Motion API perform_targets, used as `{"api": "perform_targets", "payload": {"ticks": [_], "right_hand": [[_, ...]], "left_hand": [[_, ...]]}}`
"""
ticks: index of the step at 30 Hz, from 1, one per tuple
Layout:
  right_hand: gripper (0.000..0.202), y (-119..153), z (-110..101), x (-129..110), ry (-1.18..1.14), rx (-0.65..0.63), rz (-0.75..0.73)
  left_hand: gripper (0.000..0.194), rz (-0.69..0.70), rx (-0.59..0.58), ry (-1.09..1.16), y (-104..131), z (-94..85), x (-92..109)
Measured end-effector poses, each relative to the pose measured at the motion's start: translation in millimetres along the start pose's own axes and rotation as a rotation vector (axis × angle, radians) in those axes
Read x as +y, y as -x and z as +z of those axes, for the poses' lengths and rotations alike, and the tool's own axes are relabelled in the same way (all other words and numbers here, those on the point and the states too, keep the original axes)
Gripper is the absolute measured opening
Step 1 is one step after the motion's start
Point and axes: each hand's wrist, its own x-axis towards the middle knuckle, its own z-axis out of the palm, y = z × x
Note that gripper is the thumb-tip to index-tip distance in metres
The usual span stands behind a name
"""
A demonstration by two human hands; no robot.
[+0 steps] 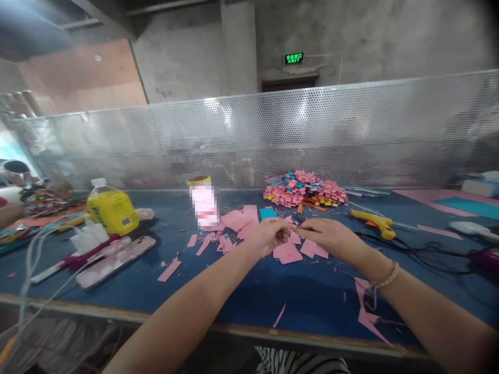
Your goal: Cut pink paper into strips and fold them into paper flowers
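Here, the left hand (275, 236) and the right hand (327, 236) meet over a blue table (202, 306), their fingers bent inward and the fingertips almost touching. Whether either hand pinches something I cannot tell, since the fingers hide whatever might lie between them.

Cut pink paper pieces (288, 252) lie on the table beneath and around the hands, some overlapping, with more spread out to the left. Just beyond the hands lies a small blue piece (267, 213), and farther back rests a heap of fringed paper (304, 189), mostly pink and blue (a little yellow and orange shows at its lower edge).

To the right of the right hand lies a yellow glue gun (378, 223); a beaded bracelet (388, 278) circles that wrist. Well to the left, a bottle of yellow liquid (113, 210) stands behind a phone (117, 259) lying flat. A perforated metal screen (241, 140) runs along the back, and a green exit sign (293, 58) glows on the wall above.
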Motion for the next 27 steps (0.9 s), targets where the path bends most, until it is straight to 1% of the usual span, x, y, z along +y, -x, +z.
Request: {"api": "perform_targets", "payload": {"ticks": [2, 4, 6, 7, 8, 9, 10, 11, 13, 16, 20, 23, 25, 27], "right_hand": [[0.037, -1, 1, -4, -0.11, 0.025, 0.032], [0.024, -2, 3, -8, -0.272, 0.108, 0.131], [0.012, -2, 9, -11, -0.382, 0.185, 0.323], [0.01, -2, 14, -11, -0.42, 0.188, 0.416], [0.011, -2, 18, -10, -0.464, 0.172, 0.483], [0.016, -1, 24, -8, -0.515, 0.153, 0.522], [0.021, -1, 29, -7, -0.571, 0.097, 0.558], [0.027, 0, 33, -5, -0.615, 0.046, 0.582], [0.036, 1, 39, -4, -0.674, -0.002, 0.612], [0.041, 4, 41, -4, -0.694, -0.069, 0.665], [0.044, 9, 45, 0, -0.697, -0.111, 0.706], [0.044, 11, 50, 4, -0.756, -0.141, 0.705], [0.045, 9, 47, 4, -0.83, -0.149, 0.696], [0.045, 3, 37, 1, -0.906, -0.143, 0.691]], "left_hand": [[0.014, 0.025, -0.007, -0.029, -1, -0.7, -2], [0.014, 0.042, 0.005, -0.102, -2, -1.3, -5], [0.013, 0.047, 0.004, -0.193, -3, -2.2, -10], [0.013, 0.056, -0.01, -0.233, -4, -2.8, -12], [0.01, 0.058, -0.05, -0.268, -4, -3.5, -14], [0.009, 0.053, -0.087, -0.276, -5, -4.1, -16], [0.008, 0.044, -0.14, -0.279, -5, -4.5, -18], [0.007, 0.041, -0.178, -0.296, -5, -4.7, -19], [0.011, 0.037, -0.199, -0.306, -4, -4.2, -19], [0.021, 0.038, -0.217, -0.294, -1, -2.8, -18], [0.028, 0.021, -0.249, -0.329, -1, -3.4, -18], [0.026, 0.012, -0.243, -0.382, -4, -5.2, -19], [0.023, 0.015, -0.232, -0.371, -5, -6.0, -20], [0.022, 0.013, -0.234, -0.318, -5, -5.8, -19]]}}
